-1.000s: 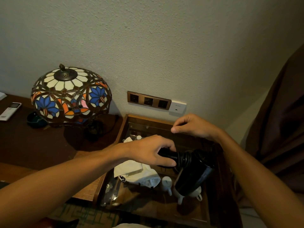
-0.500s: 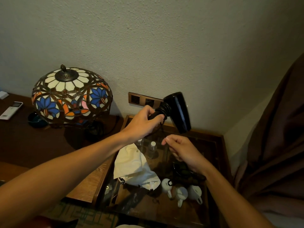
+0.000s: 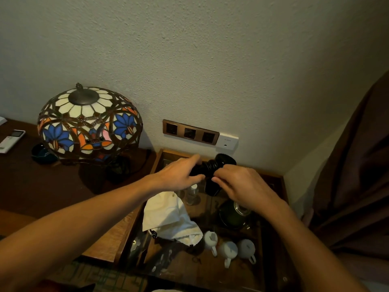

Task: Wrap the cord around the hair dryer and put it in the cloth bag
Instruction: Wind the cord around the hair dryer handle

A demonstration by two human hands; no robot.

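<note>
My left hand point(image 3: 179, 175) grips the hair dryer point(image 3: 212, 171) above the cloth bag point(image 3: 168, 218); my right hand point(image 3: 242, 186) pinches the mostly wound cord point(image 3: 211, 165). Bagging remains.

A single head-worn camera looks forward and down, facing the wall point(image 3: 210, 60). It sits close above the desk point(image 3: 31, 186).

The right hand point(image 3: 245, 186) hides much of the hair dryer point(image 3: 216, 171); its cord end is unseen.
</note>
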